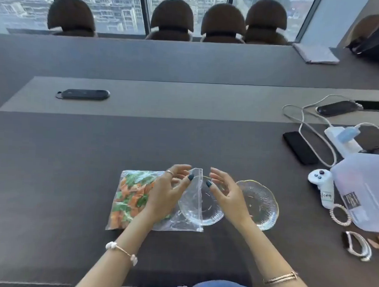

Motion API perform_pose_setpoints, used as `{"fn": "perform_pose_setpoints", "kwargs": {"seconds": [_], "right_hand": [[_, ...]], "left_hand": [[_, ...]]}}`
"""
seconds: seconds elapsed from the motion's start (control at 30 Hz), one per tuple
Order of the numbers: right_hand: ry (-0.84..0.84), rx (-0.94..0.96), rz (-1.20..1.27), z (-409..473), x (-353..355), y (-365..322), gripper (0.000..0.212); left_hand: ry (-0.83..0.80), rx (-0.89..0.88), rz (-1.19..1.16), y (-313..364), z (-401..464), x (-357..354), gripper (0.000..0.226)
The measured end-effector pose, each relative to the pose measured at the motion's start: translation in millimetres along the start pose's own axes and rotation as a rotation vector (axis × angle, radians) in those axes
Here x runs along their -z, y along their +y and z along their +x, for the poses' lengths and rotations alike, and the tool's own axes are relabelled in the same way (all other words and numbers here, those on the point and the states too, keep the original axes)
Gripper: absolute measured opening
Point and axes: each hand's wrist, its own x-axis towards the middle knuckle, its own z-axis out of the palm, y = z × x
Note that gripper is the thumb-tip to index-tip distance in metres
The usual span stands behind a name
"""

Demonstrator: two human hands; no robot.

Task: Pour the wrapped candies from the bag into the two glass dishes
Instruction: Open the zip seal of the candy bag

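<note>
A clear zip bag (180,224) lies flat on the dark table, its left part full of orange and green wrapped candies (129,197). Its zip end overlaps the left glass dish (213,217). The right glass dish (262,203) stands just beside it and holds nothing. My left hand (167,192) rests over the bag, thumb and fingers pinching the raised far corner of the zip edge. My right hand (225,194) hovers above the gap between the dishes, fingers spread, thumb close to the zip edge but apart from it.
To the right lie a white game controller (320,183), a translucent plastic container (364,190), a black phone (299,147), a power strip with cables (340,139), a hair tie (339,215) and a watch (356,246). A black device (84,94) sits far left.
</note>
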Motion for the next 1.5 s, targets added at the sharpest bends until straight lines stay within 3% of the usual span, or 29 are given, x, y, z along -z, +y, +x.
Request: {"fn": "perform_pose_setpoints", "kwargs": {"seconds": [0.17, 0.3, 0.4, 0.53, 0.67, 0.83, 0.97, 1.23, 1.4, 1.5], "right_hand": [[-0.178, -0.192, -0.175, 10.3, -15.2, 53.2, 0.039], [-0.138, -0.333, -0.229, 26.5, -29.4, 67.8, 0.061], [-0.137, -0.415, -0.259, 41.4, -38.9, 78.5, 0.052], [-0.166, -0.381, -0.227, 48.0, -39.6, 79.9, 0.024], [-0.196, -0.33, -0.046, 36.7, -36.2, 76.2, 0.024], [-0.186, -0.428, 0.238, 24.7, -31.8, 71.4, 0.043], [-0.104, -0.459, 0.304, 22.9, -33.7, 66.0, 0.02], [-0.087, -0.416, 0.178, 21.4, -39.9, 61.8, 0.011], [-0.091, -0.236, -0.184, 19.9, -46.7, 58.7, 0.016], [-0.013, -0.28, -0.16, 19.2, -44.2, 60.6, 0.018]], "left_hand": [[-0.185, 0.204, 0.21, -56.8, 15.8, -27.0, 0.022], [-0.117, 0.342, 0.351, -81.1, 23.6, -43.9, 0.023], [-0.056, 0.389, 0.366, -82.8, 29.4, -60.2, 0.022], [-0.015, 0.442, 0.323, -78.9, 35.2, -73.8, 0.018], [0.062, 0.465, 0.26, -77.5, 34.2, -74.3, 0.016], [0.049, 0.443, 0.233, -78.0, 31.4, -69.5, 0.015], [0.017, 0.529, -0.086, -86.6, 30.1, -62.2, 0.011], [0.036, 0.714, -0.505, -87.0, 20.4, -51.0, 0.012], [0.1, 0.622, -0.349, -89.2, 14.8, -54.2, 0.016], [0.147, 0.539, -0.259, -84.5, 11.8, -52.6, 0.02]]}}
